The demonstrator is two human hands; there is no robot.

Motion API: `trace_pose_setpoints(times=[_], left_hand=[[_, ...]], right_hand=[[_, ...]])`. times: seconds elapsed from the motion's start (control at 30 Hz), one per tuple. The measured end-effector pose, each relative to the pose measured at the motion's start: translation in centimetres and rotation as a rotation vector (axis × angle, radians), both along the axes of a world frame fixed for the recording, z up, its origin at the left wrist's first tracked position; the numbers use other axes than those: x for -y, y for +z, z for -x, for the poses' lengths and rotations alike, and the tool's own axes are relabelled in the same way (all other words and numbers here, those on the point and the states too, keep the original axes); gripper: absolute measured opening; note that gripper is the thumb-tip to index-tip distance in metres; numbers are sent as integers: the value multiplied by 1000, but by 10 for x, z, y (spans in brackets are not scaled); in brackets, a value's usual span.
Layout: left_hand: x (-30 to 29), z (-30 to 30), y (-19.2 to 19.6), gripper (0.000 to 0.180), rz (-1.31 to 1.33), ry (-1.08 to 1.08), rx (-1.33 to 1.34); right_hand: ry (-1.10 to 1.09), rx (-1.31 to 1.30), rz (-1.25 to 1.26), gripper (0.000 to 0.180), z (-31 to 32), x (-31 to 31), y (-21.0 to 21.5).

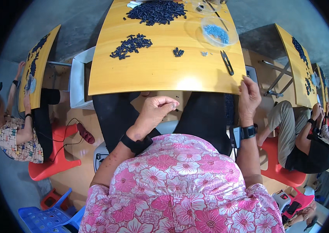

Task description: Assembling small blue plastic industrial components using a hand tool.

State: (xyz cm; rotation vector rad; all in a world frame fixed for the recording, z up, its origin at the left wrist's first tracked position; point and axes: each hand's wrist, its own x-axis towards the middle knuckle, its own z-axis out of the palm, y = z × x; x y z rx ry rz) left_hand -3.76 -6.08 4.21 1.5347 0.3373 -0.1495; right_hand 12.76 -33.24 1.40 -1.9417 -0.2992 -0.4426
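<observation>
In front of my lap, my left hand [156, 113] is closed in a pinch, and what sits between thumb and fingertips is too small to name. My right hand [250, 97] is at the table's right front corner, fingers curled together; whether anything is in them is hidden. On the yellow wooden table [149, 77], black thread snips [227, 63] lie nearest my right hand. Left of them are a few tiny silvery pieces [204, 54] and a small group of short black cylindrical parts [178, 52]. A clear round tub [232, 37] holds small blue pieces [216, 33].
A loose pile [131, 46] and a larger heap [156, 12] of black parts cover the table's left and far side. A white box [78, 83] stands below its left edge. People sit at other tables on both sides, on red stools [53, 155]. A blue chair [46, 217] is behind left.
</observation>
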Motion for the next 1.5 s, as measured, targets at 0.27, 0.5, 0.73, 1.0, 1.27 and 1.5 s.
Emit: trace_pose_setpoints(times=[0.27,0.5,0.73,1.0,1.27,1.5], left_hand=[[-10,-4,-18,16,34,-6,64],[-21,-2,-19,16,61,4,42],[-27,-2,-24,17,111,11,77],[-25,0,-23,17,98,-4,61],[-16,3,-14,16,-3,-15,68],[-7,3,-6,14,-7,68,120]], right_hand=[[399,-59,164,18,-9,-102,23],[429,-64,284,19,-37,-153,9],[538,6,375,17,-39,-167,10],[548,50,517,12,-28,-162,14],[659,160,549,12,-7,-140,16],[753,-358,-71,11,31,-122,14]])
